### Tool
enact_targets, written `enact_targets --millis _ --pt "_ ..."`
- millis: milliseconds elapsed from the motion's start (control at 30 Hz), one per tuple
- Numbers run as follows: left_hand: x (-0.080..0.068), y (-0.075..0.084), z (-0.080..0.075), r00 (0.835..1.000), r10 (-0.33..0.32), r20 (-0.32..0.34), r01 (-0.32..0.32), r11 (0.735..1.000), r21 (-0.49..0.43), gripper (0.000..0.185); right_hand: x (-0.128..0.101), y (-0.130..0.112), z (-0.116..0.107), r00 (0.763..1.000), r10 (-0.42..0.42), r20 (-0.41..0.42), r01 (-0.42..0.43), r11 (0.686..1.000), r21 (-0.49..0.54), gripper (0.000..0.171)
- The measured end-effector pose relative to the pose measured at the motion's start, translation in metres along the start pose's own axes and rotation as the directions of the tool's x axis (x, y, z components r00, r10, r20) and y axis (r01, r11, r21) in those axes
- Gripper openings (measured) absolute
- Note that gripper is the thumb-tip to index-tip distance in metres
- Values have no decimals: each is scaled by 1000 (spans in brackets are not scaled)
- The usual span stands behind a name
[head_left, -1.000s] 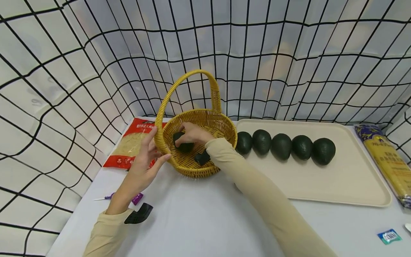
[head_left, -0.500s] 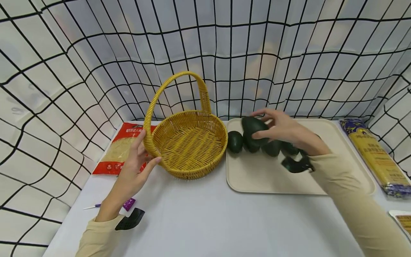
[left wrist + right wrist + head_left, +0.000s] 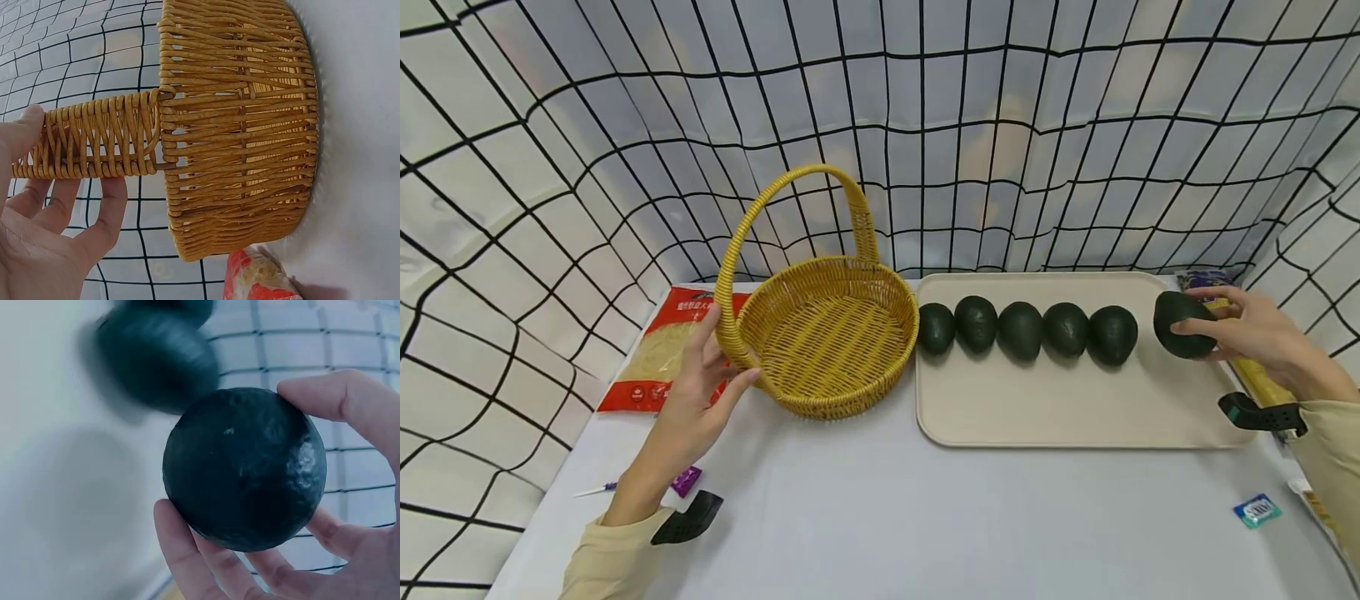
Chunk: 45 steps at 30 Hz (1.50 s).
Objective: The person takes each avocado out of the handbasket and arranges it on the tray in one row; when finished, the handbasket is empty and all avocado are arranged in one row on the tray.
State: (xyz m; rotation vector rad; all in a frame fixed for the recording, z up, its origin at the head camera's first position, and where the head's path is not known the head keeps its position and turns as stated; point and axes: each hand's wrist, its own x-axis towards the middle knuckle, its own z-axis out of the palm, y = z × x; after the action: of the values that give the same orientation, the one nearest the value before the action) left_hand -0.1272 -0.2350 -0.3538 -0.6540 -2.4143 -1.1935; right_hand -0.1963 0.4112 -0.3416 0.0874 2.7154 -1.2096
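My right hand (image 3: pixel 1255 332) holds a dark green avocado (image 3: pixel 1183 324) over the right end of the beige tray (image 3: pixel 1075 417). In the right wrist view, thumb and fingertips wrap around this avocado (image 3: pixel 244 469), and a shadow falls on the tray beside it. Several more avocados (image 3: pixel 1021 331) lie in a row along the tray, from its left edge rightward. My left hand (image 3: pixel 688 408) grips the handle of a yellow woven basket (image 3: pixel 827 392) at its left side. In the left wrist view, the thumb lies on one edge of the handle (image 3: pixel 94 134) and fingers on the other. Inside, the basket shows only its woven floor.
A red bag (image 3: pixel 647 358) of pale food lies left of the basket. A purple wrapper (image 3: pixel 686 481) is near my left wrist. Right of the tray are a yellow packet (image 3: pixel 1262 387), partly hidden, and a small blue-green sachet (image 3: pixel 1257 510). Black netting (image 3: pixel 970 150) encloses the table's back and sides.
My right hand has lifted an avocado out of the basket and carried it right, past the row, to the tray's far right. The left hand keeps its hold on the handle.
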Motion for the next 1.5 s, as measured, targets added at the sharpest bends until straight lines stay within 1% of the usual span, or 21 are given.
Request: enact_targets --millis 33,133,200,233,267,333,400,533,667,833,900,1000,1133,1267,1500 --pt "0 0 0 1000 4 0 -4 1000 -6 106 3 5 1 1000 19 2 -19 999 34 74" --pt "0 -1 1 1000 16 -1 -16 1000 -17 106 9 18 7 999 44 22 -45 998 38 78" --pt "1 -2 2 1000 24 -1 -24 1000 -19 106 11 22 12 998 55 36 -56 998 34 78" --pt "1 -2 2 1000 26 -1 -26 999 -19 106 12 24 14 997 65 36 -66 997 33 78" --pt "1 -2 2 1000 28 0 -28 999 -18 106 13 24 15 997 56 52 -57 998 11 82" --pt "1 -3 1 1000 28 -1 -28 999 -16 107 13 23 17 995 59 81 -60 998 16 81" --pt "1 -3 0 1000 23 -3 -23 1000 -8 107 14 21 16 992 58 110 -60 998 9 81" --pt "1 -3 -1 1000 9 -8 -9 1000 0 106 14 18 13 989 63 137 -61 998 -14 85" --pt "1 -2 -1 1000 3 -3 -3 1000 2 105 13 18 8 990 59 130 -58 998 -14 83" --pt "2 -3 -1 1000 5 -2 -5 1000 7 105 15 20 2 990 57 128 -50 997 -55 79" --pt "2 -2 -1 1000 6 -4 -6 1000 3 105 16 20 2 990 54 127 -43 996 -83 78" --pt "1 -1 -1 1000 0 -3 0 1000 -3 104 16 20 4 993 51 107 -41 995 -94 77" --pt "1 0 -1 1000 -7 0 7 1000 -10 104 15 19 9 995 52 89 -45 996 -78 79" --pt "1 0 -2 1000 -6 -1 6 1000 -9 103 12 19 11 992 49 115 -43 998 -55 79" --pt "1 0 -2 1000 -8 2 8 1000 -12 105 9 22 10 989 53 137 -52 999 -15 76"
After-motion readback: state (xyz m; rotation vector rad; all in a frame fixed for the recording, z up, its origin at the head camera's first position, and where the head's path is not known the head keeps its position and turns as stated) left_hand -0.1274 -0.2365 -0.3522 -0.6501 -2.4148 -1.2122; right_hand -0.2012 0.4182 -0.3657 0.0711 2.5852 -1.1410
